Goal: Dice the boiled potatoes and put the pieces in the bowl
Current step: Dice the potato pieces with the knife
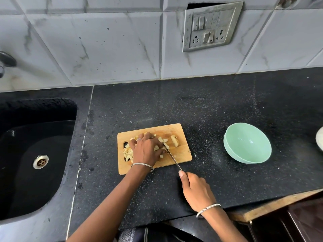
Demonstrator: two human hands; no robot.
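Observation:
A wooden cutting board [181,155] lies on the black counter with several pale potato cubes [128,152] heaped at its left side. A longer uncut potato strip [175,140] lies at the board's right. My left hand [146,148] rests spread over the potato pieces in the board's middle. My right hand [196,188] grips a knife by the handle; its thin blade [172,158] reaches up onto the board beside my left thumb. A mint-green bowl [247,143] stands empty to the right of the board.
A black sink [35,154] with a metal drain sits at the left. A tiled wall with a switch plate [210,26] rises behind the counter. A white object [320,140] shows at the right edge. The counter's front edge runs close to my right wrist.

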